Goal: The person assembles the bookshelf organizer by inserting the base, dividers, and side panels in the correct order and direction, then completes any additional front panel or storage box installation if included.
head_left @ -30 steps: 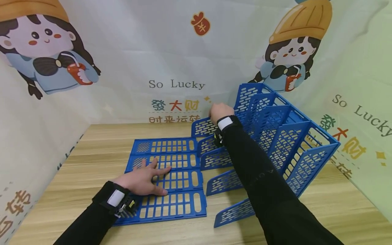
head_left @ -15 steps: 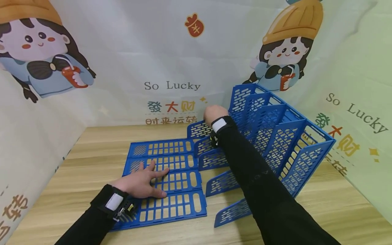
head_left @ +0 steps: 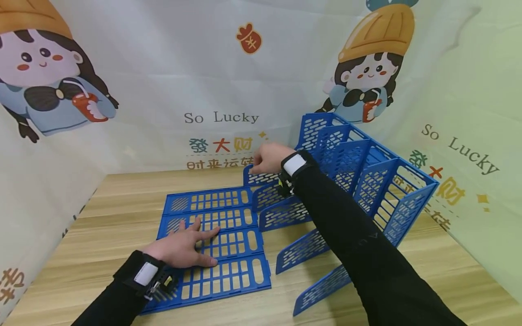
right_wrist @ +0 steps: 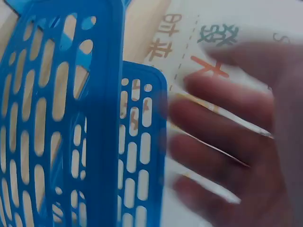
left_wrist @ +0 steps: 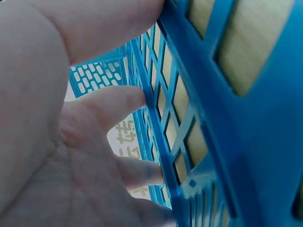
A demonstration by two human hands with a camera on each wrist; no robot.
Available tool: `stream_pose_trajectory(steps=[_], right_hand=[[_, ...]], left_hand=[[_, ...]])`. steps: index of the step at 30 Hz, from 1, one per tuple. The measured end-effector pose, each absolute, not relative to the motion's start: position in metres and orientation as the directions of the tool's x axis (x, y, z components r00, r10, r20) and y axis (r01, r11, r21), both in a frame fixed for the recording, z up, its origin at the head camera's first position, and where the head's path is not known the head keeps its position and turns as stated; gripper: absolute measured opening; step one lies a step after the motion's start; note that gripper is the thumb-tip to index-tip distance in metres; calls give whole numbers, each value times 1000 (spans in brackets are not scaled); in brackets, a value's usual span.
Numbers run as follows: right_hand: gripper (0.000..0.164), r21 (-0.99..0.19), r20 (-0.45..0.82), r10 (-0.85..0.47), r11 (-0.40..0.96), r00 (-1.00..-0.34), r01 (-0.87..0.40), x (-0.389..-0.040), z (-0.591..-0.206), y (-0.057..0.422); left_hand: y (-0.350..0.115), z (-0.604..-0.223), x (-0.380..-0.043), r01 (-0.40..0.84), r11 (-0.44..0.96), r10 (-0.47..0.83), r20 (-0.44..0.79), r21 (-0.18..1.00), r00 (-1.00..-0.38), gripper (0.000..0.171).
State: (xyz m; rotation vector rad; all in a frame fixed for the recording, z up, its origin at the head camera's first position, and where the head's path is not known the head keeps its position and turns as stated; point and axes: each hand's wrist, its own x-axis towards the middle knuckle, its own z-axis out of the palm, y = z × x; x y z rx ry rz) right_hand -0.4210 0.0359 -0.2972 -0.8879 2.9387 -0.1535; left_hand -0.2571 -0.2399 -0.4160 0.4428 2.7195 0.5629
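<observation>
A blue plastic file rack (head_left: pixel 363 163) stands at the right in the head view, its slotted dividers jutting leftward. Beside it lies a flat blue grid panel (head_left: pixel 226 271) made of several joined strips. My left hand (head_left: pixel 181 246) rests on this panel with fingers spread; in the left wrist view its fingertips (left_wrist: pixel 135 97) touch the ribs. Over the rearmost divider (head_left: pixel 248 179) is my right hand (head_left: pixel 271 157). The right wrist view shows its fingers (right_wrist: pixel 208 118), blurred and slightly bent, with their tips close to that divider's edge.
The two nearest dividers (head_left: pixel 302 251) fan out toward the front, under my right sleeve (head_left: pixel 359 235). A printed cloth (head_left: pixel 163 81) hangs behind the wood-grain table (head_left: pixel 94 235) and along both sides.
The right hand has turned and its fingers have come away from their curl over the rear divider. The nearest dividers sit farther from the panel. My left hand stays put; the view has shifted.
</observation>
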Motion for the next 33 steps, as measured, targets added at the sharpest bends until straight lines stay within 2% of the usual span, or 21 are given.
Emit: stream_pose_trajectory(steps=[3,6,8,10,17,24,27,29,33], right_hand=[[27,-143,-247,-556,831,-794,-537,-414,-297,32],[15,-135,-310,-575,815,-757,-563,-411,-302,30],[14,-117,-283,-602,794,-746,-596,-410,-306,29],[19,-86,-238,-622,778,-746,-622,-411,-310,28],[24,39,-99,-610,787,-786,-616,-415,-320,26],[21,103,-77,-623,771,-778,-628,-409,-313,19],[18,97,-92,-637,759,-765,-644,-407,-312,17],[14,49,-100,-633,767,-768,-639,-408,-312,18],[24,-52,8,-559,828,-829,-559,-415,-308,26]], left_hand=[[-242,-417,-258,235,875,364,-255,423,-896,89],[-242,-418,-258,234,874,365,-259,426,-894,89],[-242,-419,-258,235,872,368,-257,430,-894,89],[-241,-419,-257,238,869,372,-254,434,-893,89],[-239,-418,-257,237,874,363,-246,425,-899,91],[-240,-413,-258,242,872,367,-242,425,-898,90],[-240,-412,-257,240,872,367,-245,426,-898,89],[-240,-413,-257,237,872,366,-248,429,-897,89],[-240,-413,-258,233,871,365,-253,433,-896,90]])
